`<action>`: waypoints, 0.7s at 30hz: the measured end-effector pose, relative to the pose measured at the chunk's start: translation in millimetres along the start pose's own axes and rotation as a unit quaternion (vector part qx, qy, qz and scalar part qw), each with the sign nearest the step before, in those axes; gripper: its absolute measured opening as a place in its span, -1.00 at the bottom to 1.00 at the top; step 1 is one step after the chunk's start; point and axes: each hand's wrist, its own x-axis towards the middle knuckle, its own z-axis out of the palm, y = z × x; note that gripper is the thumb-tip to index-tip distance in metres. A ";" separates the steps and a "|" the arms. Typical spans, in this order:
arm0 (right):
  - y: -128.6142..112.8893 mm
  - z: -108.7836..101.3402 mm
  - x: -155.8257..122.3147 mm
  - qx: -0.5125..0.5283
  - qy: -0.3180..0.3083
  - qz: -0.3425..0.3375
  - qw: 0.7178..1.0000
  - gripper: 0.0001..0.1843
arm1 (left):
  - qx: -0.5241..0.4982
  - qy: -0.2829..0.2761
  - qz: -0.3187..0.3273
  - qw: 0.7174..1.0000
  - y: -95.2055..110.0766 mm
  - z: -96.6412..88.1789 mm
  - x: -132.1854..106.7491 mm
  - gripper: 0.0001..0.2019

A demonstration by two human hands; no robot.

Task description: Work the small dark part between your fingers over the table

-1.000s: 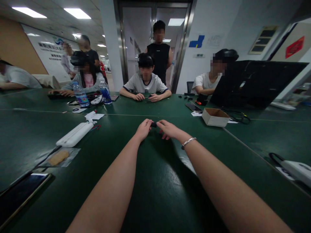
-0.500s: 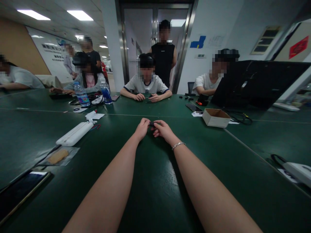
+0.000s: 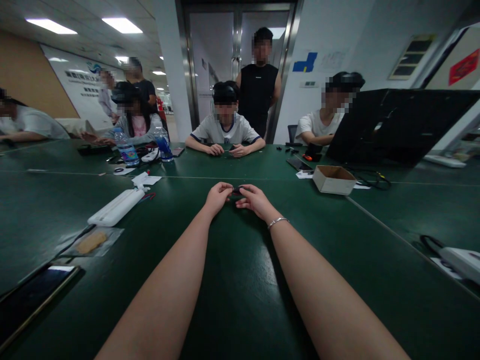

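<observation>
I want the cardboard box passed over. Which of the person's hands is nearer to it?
Right. The right hand lies left of the cardboard box; the left hand is farther left, beyond it.

table [image 3: 232,280]: dark green | small part [image 3: 237,189]: black | box [image 3: 333,180]: brown cardboard | power strip [image 3: 116,207]: white

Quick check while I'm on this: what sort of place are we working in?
Likely an office meeting room used as a shared workspace: one long green table with several seated people, a laptop, and glass doors behind.
</observation>
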 end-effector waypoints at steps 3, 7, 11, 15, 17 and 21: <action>-0.7 -0.5 0.2 0.007 -0.003 0.002 1.000 -0.90 | 0.009 -0.002 0.006 1.000 -2.3 -0.3 0.7 -0.87; -1.1 -1.3 0.1 0.016 -0.004 0.002 1.000 -0.90 | 0.023 -0.006 0.028 0.999 -5.0 -1.0 1.0 -0.85; -1.0 -2.7 -0.2 0.019 -0.005 0.005 1.000 -0.90 | 0.032 -0.009 0.037 0.999 -4.2 -2.1 -0.2 -0.84; -1.6 -3.5 -0.1 0.016 -0.014 0.010 1.000 -0.90 | 0.035 -0.032 0.043 0.998 -2.1 -2.3 -2.2 -0.84; -0.9 -2.3 -0.2 0.009 -0.014 0.011 1.000 -0.89 | 0.032 -0.046 0.040 0.998 -2.1 -1.9 -3.2 -0.85; 4.9 1.9 0.9 -0.022 -0.009 0.010 1.000 -0.89 | 0.014 -0.069 0.025 0.997 -4.0 -1.0 -4.1 -0.85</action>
